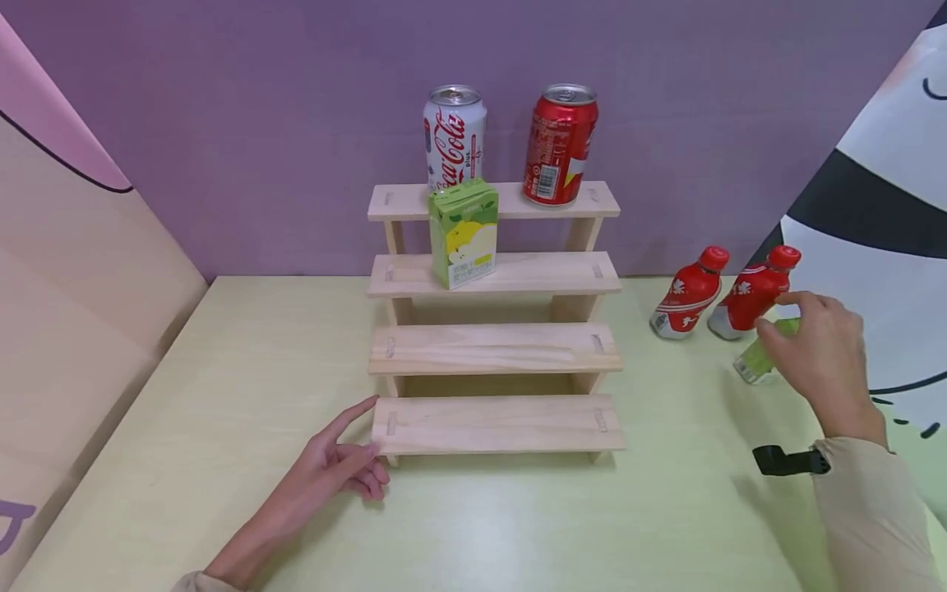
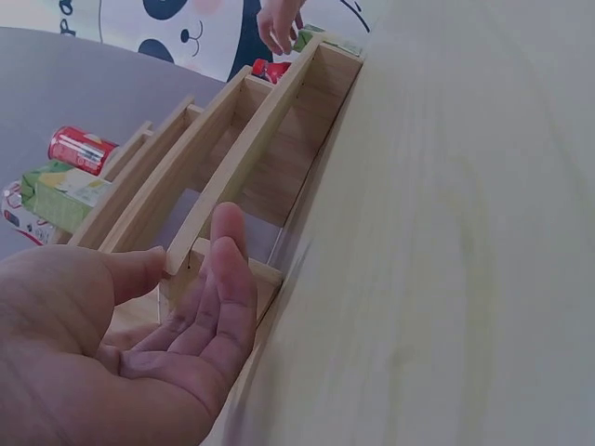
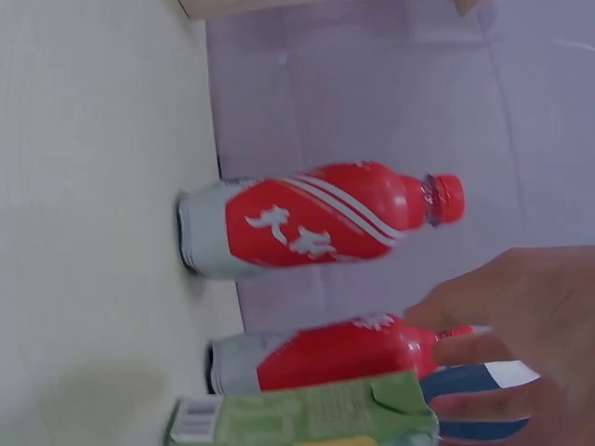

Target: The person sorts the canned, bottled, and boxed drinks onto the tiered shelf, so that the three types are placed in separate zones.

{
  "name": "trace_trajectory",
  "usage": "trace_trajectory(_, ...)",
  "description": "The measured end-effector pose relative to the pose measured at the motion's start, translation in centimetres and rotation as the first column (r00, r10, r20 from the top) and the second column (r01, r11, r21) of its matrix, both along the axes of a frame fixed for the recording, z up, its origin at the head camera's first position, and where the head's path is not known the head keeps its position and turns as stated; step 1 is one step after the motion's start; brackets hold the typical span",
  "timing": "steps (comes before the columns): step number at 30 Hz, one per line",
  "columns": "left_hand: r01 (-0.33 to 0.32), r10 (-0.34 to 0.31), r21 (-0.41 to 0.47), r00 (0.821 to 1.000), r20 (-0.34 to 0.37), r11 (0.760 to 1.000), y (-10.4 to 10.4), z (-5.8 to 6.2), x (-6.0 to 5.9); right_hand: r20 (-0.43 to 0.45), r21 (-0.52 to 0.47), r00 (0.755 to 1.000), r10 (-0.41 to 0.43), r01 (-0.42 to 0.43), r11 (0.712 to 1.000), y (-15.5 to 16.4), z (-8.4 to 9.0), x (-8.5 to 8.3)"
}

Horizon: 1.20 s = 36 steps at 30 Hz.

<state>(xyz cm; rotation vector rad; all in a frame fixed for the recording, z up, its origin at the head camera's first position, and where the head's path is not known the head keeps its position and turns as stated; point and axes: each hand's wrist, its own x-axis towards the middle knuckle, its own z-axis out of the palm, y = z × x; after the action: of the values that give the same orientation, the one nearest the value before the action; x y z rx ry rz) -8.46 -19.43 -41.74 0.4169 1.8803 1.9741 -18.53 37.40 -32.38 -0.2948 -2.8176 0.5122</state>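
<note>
Green juice carton point(image 1: 756, 358) stood upright near the table's right edge, long axis vertical, right hand point(image 1: 824, 362) curled around its top, left hand point(image 1: 336, 473) relaxed flat beside the wooden stepped shelf point(image 1: 497, 423).

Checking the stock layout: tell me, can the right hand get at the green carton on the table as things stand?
Probably yes. The right hand is already at the green carton, fingers over its top, with bare table on the near side. The two red bottles stand just behind it, not in the way.
</note>
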Motion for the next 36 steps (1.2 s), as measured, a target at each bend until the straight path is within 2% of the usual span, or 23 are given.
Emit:
trace_trajectory(6, -0.017, 0.017, -0.017, 1.000, 0.010, 1.000, -0.1, 0.0, 0.1, 0.107, 0.024, 0.993, -0.057, 0.055, 0.998, 1.4, 0.2, 0.5)
trace_trajectory(9, -0.013, 0.013, -0.020, 1.000, 0.011, 1.000, 0.1, 0.0, 0.0, 0.184, -0.005, 0.982, -0.048, 0.050, 0.999, 2.4, 0.2, 0.7)
trace_trajectory(13, -0.002, 0.002, -0.023, 1.000, 0.005, 1.000, 0.1, -0.1, 0.0, 0.244, -0.045, 0.969, -0.032, 0.045, 0.998, 3.3, -0.3, 0.6)
trace_trajectory(22, 0.007, -0.007, -0.010, 1.000, 0.015, 1.000, 0.0, -0.1, 0.0, 0.231, -0.089, 0.972, -0.031, 0.053, 0.995, 3.5, -0.8, 0.4)
trace_trajectory(27, 0.003, -0.003, 0.003, 1.000, 0.025, 1.000, 0.2, -0.1, 0.1, 0.217, -0.080, 0.976, -0.029, 0.047, 0.996, 3.6, -0.8, 0.4)
trace_trajectory(32, -0.030, 0.030, -0.001, 0.999, 0.043, 1.000, 0.2, 0.1, 0.3, 0.208, -0.079, 0.978, -0.008, 0.025, 0.997, 3.3, -0.7, 0.2)
trace_trajectory(36, -0.025, 0.024, 0.040, 0.999, 0.040, 0.999, 0.3, 0.3, 0.3, 0.214, -0.068, 0.977, -0.020, 0.035, 0.997, 3.4, -0.6, 0.4)
